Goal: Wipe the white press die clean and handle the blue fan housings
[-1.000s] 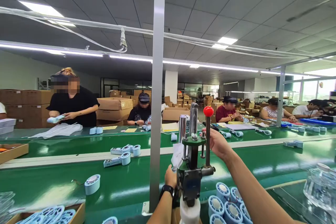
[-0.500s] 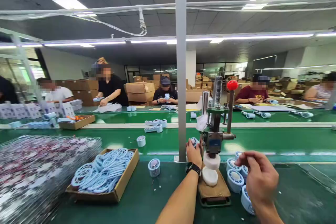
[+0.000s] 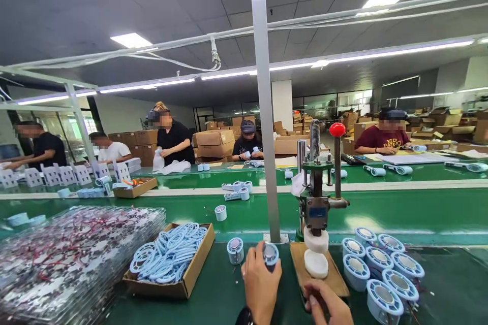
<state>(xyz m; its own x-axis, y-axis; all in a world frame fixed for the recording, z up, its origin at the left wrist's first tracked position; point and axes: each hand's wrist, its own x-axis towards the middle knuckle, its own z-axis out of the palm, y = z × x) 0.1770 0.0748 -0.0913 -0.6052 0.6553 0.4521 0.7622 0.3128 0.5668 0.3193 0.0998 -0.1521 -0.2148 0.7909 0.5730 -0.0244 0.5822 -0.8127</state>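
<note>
Your left hand [image 3: 261, 277] has its grip closed around a light-blue round housing [image 3: 271, 254], just left of the hand press [image 3: 316, 208] and over the bench [image 3: 219, 294]. The housing is short and drum-like, so it has no marked long axis; its vented face, with a pale disc in the middle, is turned mostly upward. From that grip, the white lower pad [image 3: 315, 264] of the press lies to the right, with the white upper pad [image 3: 316, 239] above it. Your right hand [image 3: 328, 304] is at the near edge of the press's brown base board [image 3: 299, 259], nearer to the lower pad than your left; its fingers are bent together, and you cannot tell from here whether that grip holds anything. The lever with the red knob [image 3: 337, 129] stands upright on the press's right side. Further right of the press is a cluster of similar housings [image 3: 377, 259]; well to its left is an open carton [image 3: 204, 259] of light-blue rings [image 3: 168, 256]. The blue label [image 3: 317, 212] on the press is too small to read. Beyond the press to the right, a co-worker's maroon shirt [image 3: 377, 138] carries yellow lettering, with a lower line that seems to begin "PART"; no brand is legible.
</note>
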